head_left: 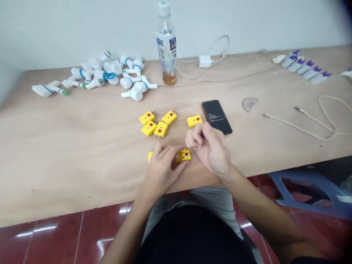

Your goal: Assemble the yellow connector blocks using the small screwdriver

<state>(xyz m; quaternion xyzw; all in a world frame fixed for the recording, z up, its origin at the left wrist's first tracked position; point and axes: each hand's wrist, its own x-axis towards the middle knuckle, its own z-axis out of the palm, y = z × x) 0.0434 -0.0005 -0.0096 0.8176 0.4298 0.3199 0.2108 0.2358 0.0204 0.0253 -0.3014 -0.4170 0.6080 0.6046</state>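
On the tabletop near its front edge, my left hand (165, 161) has its thumb and fingers closed around a yellow two-pin plug (186, 154) with a red dot. Part of another yellow plug (150, 156) shows beside that hand, mostly covered by it. My right hand (210, 146) is raised just to the right, its fingers curled in a pinch. Something small and dark shows between those fingers; its kind is hidden. Several yellow plugs (160, 129) with metal pins lie grouped beyond my left hand. A single yellow plug (194, 120) lies just beyond my right hand.
A black phone (217, 116) lies beyond my right hand. Farther back stand a drink bottle (166, 47), white plastic fittings (96, 71) and a charger (204, 61). To the right are a protractor (249, 104), a white cable (310, 128) and purple-tipped containers (305, 68).
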